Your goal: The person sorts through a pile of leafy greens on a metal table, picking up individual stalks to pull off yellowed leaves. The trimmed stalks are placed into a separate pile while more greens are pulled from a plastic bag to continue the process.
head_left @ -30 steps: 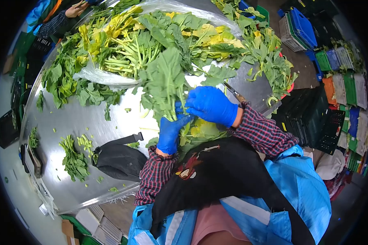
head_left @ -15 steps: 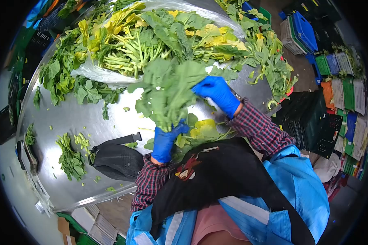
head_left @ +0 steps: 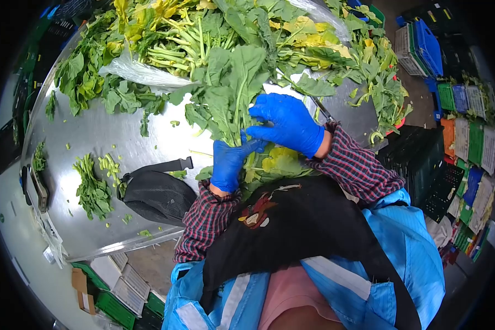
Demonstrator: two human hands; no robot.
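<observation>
A bunch of green leaves stands upright over the metal table. My left hand, in a blue glove, is closed round its stems at the bottom. Gloved in blue too, my right hand is bent against the right side of the bunch, just above the left hand; its fingertips are partly hidden. Yellow-green leaves lie below the hands, near my apron. Behind the bunch is a large heap of stems and leaves on clear plastic.
A black bag lies at the table's near edge, beside a small leafy bundle and cut stem pieces. A knife-like metal tool is right of the hands. Black crates stand at the right.
My right hand has moved down and left, close to my left hand. The bunch looks steadier and less blurred. The view has shifted slightly.
</observation>
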